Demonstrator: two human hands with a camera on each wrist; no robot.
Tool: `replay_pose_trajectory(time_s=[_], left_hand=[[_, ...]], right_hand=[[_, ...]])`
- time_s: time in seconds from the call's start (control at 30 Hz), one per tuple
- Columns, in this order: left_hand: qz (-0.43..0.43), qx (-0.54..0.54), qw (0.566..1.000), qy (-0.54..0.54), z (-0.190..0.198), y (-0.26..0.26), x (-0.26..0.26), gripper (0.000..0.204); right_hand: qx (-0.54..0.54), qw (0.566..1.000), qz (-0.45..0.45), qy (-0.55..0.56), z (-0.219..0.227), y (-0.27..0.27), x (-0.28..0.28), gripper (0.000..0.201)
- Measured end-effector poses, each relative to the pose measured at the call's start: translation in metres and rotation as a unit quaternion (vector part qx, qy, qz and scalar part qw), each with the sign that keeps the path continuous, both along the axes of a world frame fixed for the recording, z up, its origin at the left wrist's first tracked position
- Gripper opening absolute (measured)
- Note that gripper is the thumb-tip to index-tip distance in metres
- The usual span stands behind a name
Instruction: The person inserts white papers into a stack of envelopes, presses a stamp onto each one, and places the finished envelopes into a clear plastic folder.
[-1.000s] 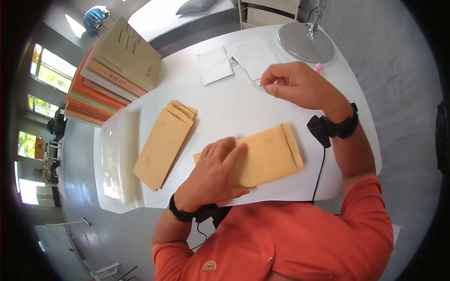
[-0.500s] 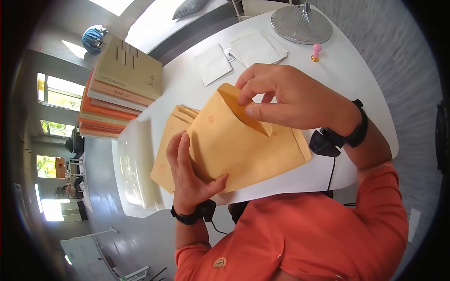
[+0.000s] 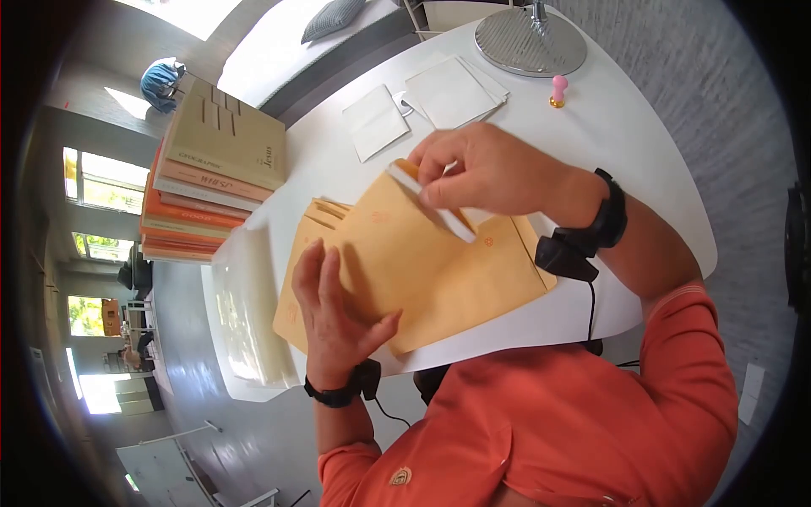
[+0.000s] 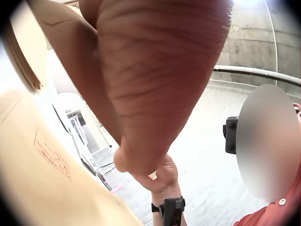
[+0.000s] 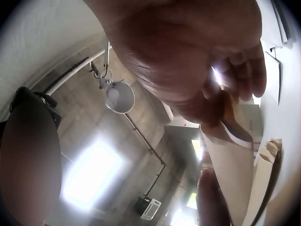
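In the head view a tan paper envelope (image 3: pixel 380 270) is tilted up off the table with its mouth toward my right hand. My left hand (image 3: pixel 334 334) holds it by its lower left side, fingers and thumb spread along it. At the mouth, my right hand (image 3: pixel 486 173) pinches a white paper (image 3: pixel 456 225), whose edge stands out of the opening. The right wrist view also shows this white edge (image 5: pixel 236 136) below the thumb. Beneath lies another envelope (image 3: pixel 511 249) with a small red print. More stacked envelopes (image 3: pixel 291 317) lie partly covered at the left.
White paper sheets or sleeves (image 3: pixel 452 93) lie at the back of the white table (image 3: pixel 629 220). A pink-handled stamp (image 3: pixel 558 89) stands near a round metal lamp base (image 3: pixel 532 42). Books (image 3: pixel 224 135) are piled at the left, beside a clear plastic sheet (image 3: pixel 249 308).
My right hand came down from above the table to the envelope's mouth. The envelope was lifted and opened, my left hand moved left with it, and a white edge now shows at the opening.
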State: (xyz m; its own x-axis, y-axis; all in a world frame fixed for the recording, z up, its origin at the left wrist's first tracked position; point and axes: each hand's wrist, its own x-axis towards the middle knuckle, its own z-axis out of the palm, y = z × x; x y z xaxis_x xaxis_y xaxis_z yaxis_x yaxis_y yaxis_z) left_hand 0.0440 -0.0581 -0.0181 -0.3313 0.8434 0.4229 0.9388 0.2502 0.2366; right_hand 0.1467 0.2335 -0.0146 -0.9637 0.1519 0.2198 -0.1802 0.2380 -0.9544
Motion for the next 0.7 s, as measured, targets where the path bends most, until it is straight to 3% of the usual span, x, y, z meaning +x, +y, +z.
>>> replay_pose_trajectory(time_s=[0.03,0.07,0.13,0.2,0.27,0.3,0.37,0.4,0.47,0.5,0.53,0.6,0.67,0.7], left_hand=[[0.012,-0.003,1.0,-0.001,0.001,-0.005,-0.004,0.108],[0.023,-0.006,1.0,-0.001,0.002,-0.01,-0.007,0.106],[0.032,-0.003,0.999,-0.013,0.001,-0.018,-0.01,0.106],[0.046,-0.017,0.999,-0.004,0.0,-0.023,-0.012,0.108],[0.043,-0.023,0.999,-0.016,0.0,-0.024,-0.013,0.108],[0.04,-0.03,0.998,-0.027,0.001,-0.024,-0.013,0.108],[0.044,-0.038,0.998,-0.016,0.004,-0.026,-0.014,0.106],[0.047,-0.049,0.998,-0.005,0.004,-0.027,-0.015,0.105],[0.075,-0.034,0.996,-0.031,0.006,-0.04,-0.025,0.104],[0.101,-0.021,0.993,-0.054,0.006,-0.048,-0.032,0.102],[0.105,-0.017,0.993,-0.056,0.007,-0.056,-0.039,0.102],[0.17,-0.076,0.981,-0.046,0.006,-0.068,-0.055,0.1],[0.192,-0.083,0.975,-0.071,-0.005,-0.075,-0.061,0.098],[0.218,-0.1,0.971,-0.022,-0.01,-0.076,-0.061,0.097]], right_hand=[[0.013,0.996,-0.036,0.076,-0.001,0.005,-0.002,0.023],[0.014,0.996,-0.035,0.075,0.002,0.012,-0.002,0.023],[-0.126,0.992,-0.022,0.002,0.013,0.025,0.002,0.014],[-0.135,0.99,-0.033,0.004,0.014,0.022,0.004,0.015],[-0.031,0.996,-0.069,0.055,0.012,0.016,0.006,0.02],[-0.029,0.996,-0.067,0.054,0.018,0.017,0.009,0.02],[0.133,0.991,0.016,0.02,0.034,0.02,0.018,0.025],[0.135,0.99,0.018,0.018,0.03,0.023,0.018,0.025],[0.054,0.992,-0.056,0.099,0.015,0.037,0.008,0.03],[0.026,0.987,-0.091,0.127,0.01,0.046,0.002,0.041],[0.03,0.988,-0.086,0.125,0.014,0.047,0.007,0.041],[0.027,0.98,-0.187,0.055,0.032,0.049,0.013,0.055],[0.006,0.981,-0.178,0.072,0.028,0.049,-0.001,0.065],[-0.022,0.981,-0.185,0.062,0.026,0.045,-0.01,0.067]])
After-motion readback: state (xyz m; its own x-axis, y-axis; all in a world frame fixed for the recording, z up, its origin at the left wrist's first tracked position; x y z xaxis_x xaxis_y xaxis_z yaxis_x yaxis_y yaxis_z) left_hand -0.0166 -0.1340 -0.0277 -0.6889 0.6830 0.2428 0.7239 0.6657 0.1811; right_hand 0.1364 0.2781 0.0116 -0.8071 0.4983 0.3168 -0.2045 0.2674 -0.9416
